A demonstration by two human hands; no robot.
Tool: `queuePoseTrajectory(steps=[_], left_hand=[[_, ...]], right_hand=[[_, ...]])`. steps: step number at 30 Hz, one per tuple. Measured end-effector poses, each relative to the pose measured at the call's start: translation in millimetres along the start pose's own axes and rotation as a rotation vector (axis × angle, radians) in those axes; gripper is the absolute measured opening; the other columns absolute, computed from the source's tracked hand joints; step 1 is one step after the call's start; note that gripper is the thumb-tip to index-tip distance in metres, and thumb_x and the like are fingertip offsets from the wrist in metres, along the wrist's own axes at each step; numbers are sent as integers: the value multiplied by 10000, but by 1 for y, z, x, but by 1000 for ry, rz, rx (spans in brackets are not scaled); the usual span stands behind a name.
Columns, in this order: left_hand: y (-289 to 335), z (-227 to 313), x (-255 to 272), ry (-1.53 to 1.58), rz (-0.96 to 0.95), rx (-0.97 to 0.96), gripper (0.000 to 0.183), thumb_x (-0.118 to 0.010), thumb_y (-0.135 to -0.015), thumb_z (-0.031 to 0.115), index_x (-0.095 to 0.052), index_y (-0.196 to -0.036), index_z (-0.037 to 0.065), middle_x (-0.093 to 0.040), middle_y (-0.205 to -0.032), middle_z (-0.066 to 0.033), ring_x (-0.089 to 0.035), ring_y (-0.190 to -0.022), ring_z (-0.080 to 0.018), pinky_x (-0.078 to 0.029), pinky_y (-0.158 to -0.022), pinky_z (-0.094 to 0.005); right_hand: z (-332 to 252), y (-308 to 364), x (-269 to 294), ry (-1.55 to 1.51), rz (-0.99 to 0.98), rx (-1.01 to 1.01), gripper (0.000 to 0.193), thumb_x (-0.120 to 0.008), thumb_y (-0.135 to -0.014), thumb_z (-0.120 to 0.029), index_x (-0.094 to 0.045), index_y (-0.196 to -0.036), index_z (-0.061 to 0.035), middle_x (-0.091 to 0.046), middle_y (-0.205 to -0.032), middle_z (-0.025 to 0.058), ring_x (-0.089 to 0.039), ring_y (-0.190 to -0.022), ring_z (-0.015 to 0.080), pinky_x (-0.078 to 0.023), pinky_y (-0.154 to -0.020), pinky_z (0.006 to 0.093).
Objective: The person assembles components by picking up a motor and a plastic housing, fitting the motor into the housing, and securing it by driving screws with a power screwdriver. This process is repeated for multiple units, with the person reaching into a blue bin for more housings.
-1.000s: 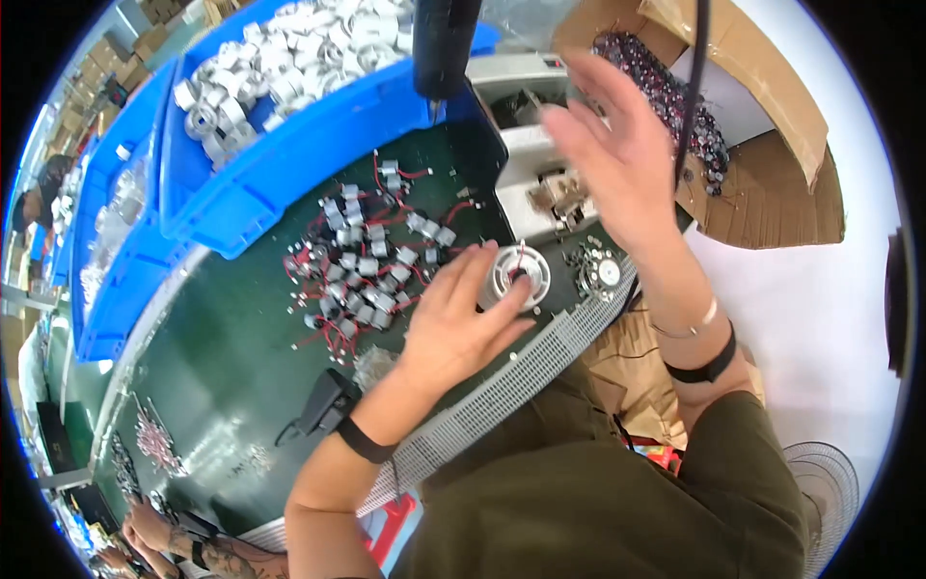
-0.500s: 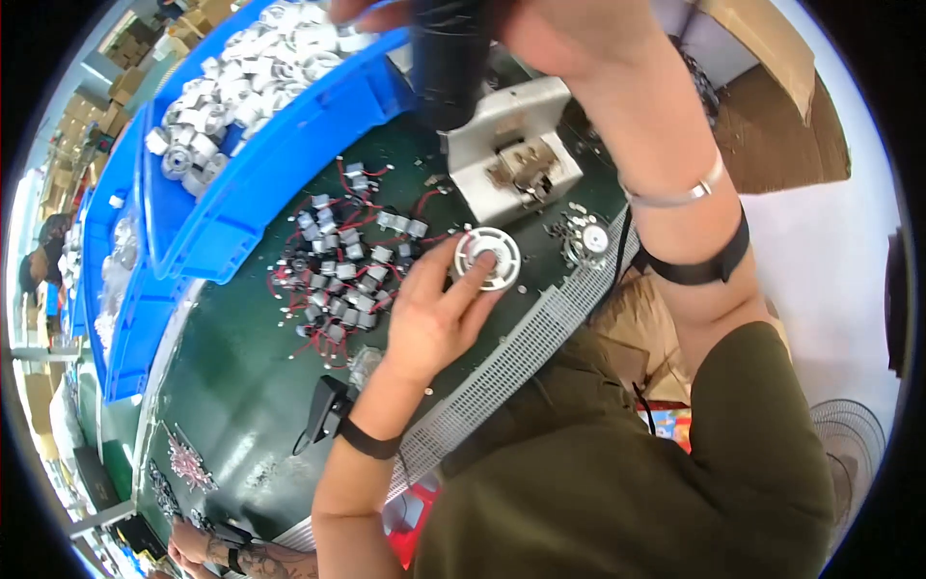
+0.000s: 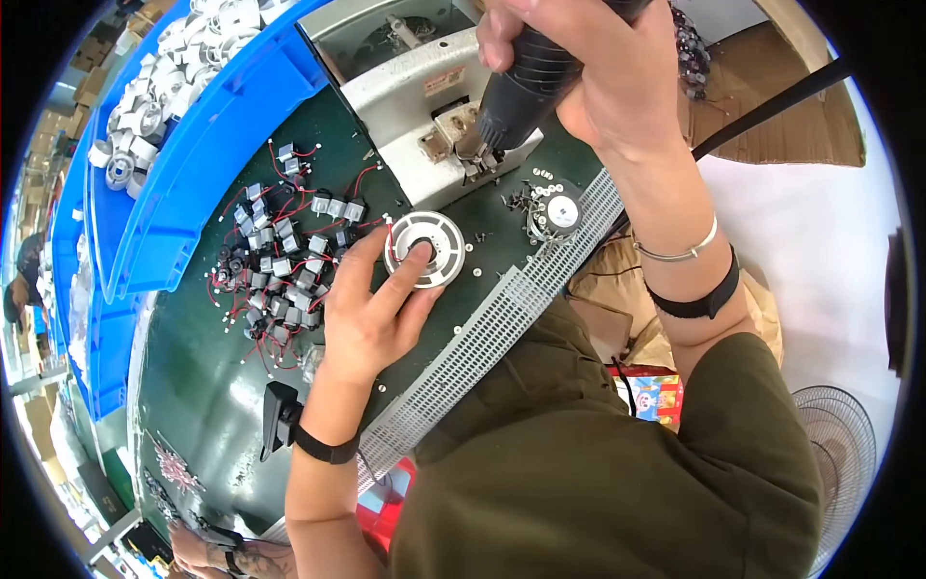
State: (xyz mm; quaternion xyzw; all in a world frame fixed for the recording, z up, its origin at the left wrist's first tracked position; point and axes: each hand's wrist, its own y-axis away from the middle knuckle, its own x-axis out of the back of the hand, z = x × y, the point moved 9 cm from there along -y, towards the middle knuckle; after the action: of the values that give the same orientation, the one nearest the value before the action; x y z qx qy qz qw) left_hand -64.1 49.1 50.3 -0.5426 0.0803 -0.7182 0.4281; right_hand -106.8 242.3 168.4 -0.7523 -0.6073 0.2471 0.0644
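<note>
Left hand (image 3: 365,323): fingers spread over white disc (image 3: 447,259), one at its centre. Right hand (image 3: 622,87): fingers wrapped round black driver (image 3: 529,94). Motors (image 3: 283,265) lie left of disc.

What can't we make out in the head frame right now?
All head view:
- Centre of the disc: partly hidden by the left hand, a finger over it.
- Upper end of the driver: cut off by the top edge; the right hand covers some of its body.
- Fixture: partly behind the driver's nose; contact unclear.
- Dark bits: too small to identify.
</note>
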Motion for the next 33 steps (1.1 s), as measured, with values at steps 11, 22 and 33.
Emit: queuePoseTrajectory(steps=[11, 22, 33], left_hand=[[0, -3, -2, 45, -10, 13, 449, -789, -626, 158, -669, -1054, 93, -556, -1109, -209, -597, -931, -325, -526, -737, -381], [0, -2, -2, 40, -12, 9, 457, -782, -630, 164, -663, -1065, 93, -552, -1104, -214, -593, -928, -334, -521, -744, -386], [1, -4, -2, 58, -2, 27, 449, -783, -622, 157, -668, -1050, 85, -550, -1113, -216, -591, -932, -336, -518, -751, -387]], right_hand=[[19, -5, 6, -2, -4, 49, 396, -654, -736, 17, -495, -1095, 69, -581, -686, 76, -565, -540, 139, -482, -532, 263], [-8, -4, -17, -267, -309, 481, 410, -634, -728, 31, -478, -1104, 76, -578, -686, 77, -562, -542, 143, -481, -525, 269], [9, -6, -3, -129, -148, 264, 406, -630, -722, 35, -481, -1096, 79, -578, -680, 77, -558, -529, 142, -478, -510, 264]])
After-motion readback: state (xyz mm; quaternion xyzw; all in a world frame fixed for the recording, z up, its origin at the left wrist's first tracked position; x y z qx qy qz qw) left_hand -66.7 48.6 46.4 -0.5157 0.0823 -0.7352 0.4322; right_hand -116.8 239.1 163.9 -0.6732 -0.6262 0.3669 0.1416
